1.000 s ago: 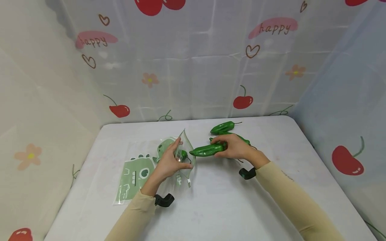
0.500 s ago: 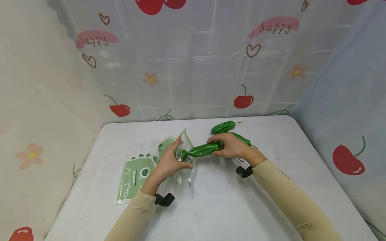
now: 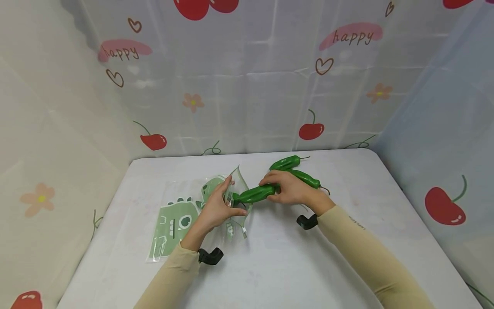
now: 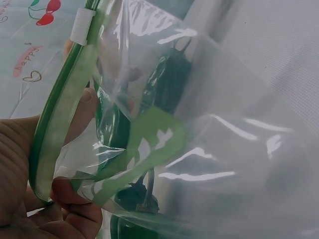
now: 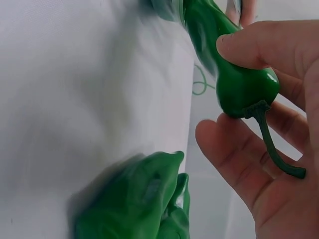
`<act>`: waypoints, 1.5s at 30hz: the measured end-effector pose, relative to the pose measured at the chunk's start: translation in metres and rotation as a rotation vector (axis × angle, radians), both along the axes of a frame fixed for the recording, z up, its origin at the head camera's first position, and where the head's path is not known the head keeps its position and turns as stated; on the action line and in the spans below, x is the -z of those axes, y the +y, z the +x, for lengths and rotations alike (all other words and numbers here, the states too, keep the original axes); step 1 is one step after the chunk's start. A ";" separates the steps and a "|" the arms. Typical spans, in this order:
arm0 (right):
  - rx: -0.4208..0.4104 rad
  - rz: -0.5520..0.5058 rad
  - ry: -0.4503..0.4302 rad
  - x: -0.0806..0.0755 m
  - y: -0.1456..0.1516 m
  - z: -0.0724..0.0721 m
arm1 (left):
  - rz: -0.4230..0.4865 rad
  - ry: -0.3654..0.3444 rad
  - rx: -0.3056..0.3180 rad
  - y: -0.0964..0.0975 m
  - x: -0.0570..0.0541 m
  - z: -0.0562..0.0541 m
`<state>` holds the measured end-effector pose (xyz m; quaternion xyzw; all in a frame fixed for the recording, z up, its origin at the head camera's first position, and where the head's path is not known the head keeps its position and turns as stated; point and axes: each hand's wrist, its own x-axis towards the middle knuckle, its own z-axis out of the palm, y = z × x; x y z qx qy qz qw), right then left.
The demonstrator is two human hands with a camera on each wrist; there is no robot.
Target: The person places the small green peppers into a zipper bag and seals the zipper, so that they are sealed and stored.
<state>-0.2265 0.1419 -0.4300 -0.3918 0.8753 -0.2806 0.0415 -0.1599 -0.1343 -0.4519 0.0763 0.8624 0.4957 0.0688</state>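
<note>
While spread L hand (image 3: 215, 209) stretches bag mouth (image 4: 61, 112), R hand (image 3: 292, 189) pinches grn pepper (image 3: 253, 195).

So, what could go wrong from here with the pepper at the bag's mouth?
The held pepper might snag on the bag's green zip strip, being only partly inside. Its tip may jam against another pepper in the bag. And since the left hand holds the bag near its mouth, a hard push from the right hand could pull it loose.
</note>
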 end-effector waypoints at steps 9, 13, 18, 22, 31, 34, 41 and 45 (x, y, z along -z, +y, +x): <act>-0.005 0.037 0.017 0.005 -0.007 0.000 | 0.011 0.013 0.006 0.000 0.002 -0.001; -0.018 0.027 -0.010 0.005 -0.011 0.001 | 0.008 0.022 0.006 0.000 0.002 -0.001; -0.014 0.034 -0.031 0.008 -0.016 0.001 | -0.006 0.019 0.002 0.001 0.001 -0.001; -0.011 0.015 -0.041 0.011 -0.016 0.002 | -0.007 0.015 0.005 0.000 0.001 -0.001; 0.007 -0.014 -0.086 0.018 -0.018 0.003 | 0.023 -0.008 0.007 0.000 0.002 0.000; 0.020 -0.027 -0.108 0.020 -0.019 0.004 | 0.019 0.006 0.004 0.000 0.002 0.000; 0.024 -0.096 -0.165 0.021 -0.020 0.005 | 0.005 0.015 0.002 0.001 0.002 0.000; 0.033 -0.129 -0.160 0.021 -0.018 0.005 | -0.001 0.023 -0.003 0.001 0.001 0.000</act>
